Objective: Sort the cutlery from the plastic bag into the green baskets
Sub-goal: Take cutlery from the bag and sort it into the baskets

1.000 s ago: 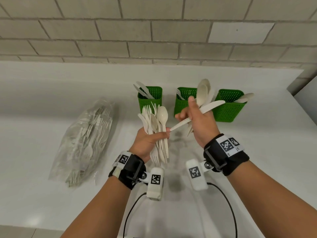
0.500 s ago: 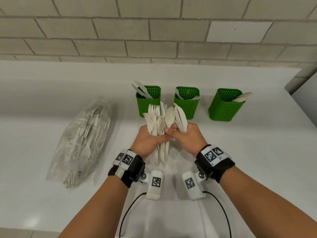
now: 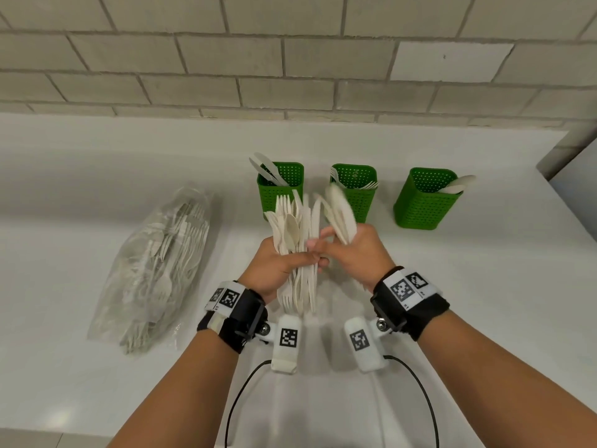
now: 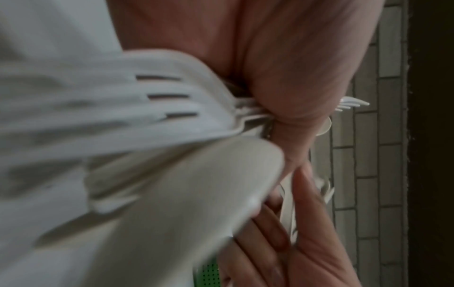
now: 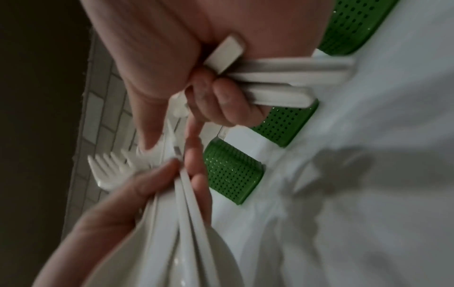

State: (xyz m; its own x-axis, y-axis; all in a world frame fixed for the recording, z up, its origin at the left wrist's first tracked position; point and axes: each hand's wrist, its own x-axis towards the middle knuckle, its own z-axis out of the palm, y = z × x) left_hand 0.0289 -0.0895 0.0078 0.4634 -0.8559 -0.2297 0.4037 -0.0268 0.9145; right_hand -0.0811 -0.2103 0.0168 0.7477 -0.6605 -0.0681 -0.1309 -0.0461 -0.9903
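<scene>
cutlery (image 3: 295,240), white forks, spoons and knives, is held in a bunch by the left hand (image 3: 271,263) with fingers curled round it. some pieces (image 3: 339,211) are held by the right hand (image 3: 358,253) with curled fingers, in front of three green baskets (image 3: 426,202). no writing can be read, only black and white square codes on the wrist bands (image 3: 405,289).

— Where are the hands?
— Both forearms reach toward 12 o'clock, wrists close together. The left hand (image 3: 274,263) has its fingers wrapped round a bundle of cutlery (image 3: 298,250).
— And the other?
— The right hand (image 3: 358,253), at 3 o'clock of the left, grips a few pieces (image 3: 339,211), its fingertips (image 3: 315,244) touching the bundle.
</scene>
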